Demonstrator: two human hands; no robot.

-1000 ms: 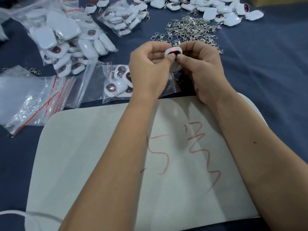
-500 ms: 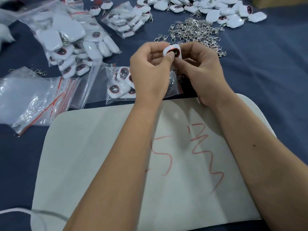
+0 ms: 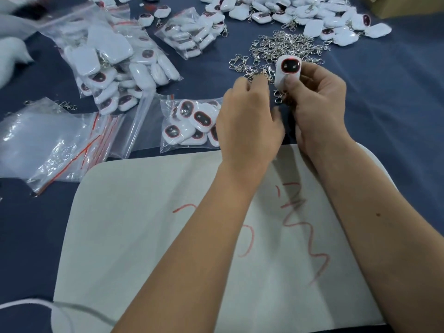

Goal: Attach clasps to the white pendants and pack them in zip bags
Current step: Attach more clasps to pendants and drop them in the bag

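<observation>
Now the left hand (image 3: 249, 121) has let go of the pendant (image 3: 288, 70), fingers curled, probably pinching a clasp; right hand (image 3: 317, 102) grips it alone. Clasp fitting underway.

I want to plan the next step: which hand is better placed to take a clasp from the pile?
Left. The right hand grips the pendant; the left hand is beside the clasp pile.

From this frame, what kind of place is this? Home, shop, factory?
Probably a small hand-assembly and packing bench, home or workshop; I cannot tell which. Signs: a loose heap of metal clasps, piles of identical white pendants, and zip bags already filled with them on a blue cloth.
</observation>
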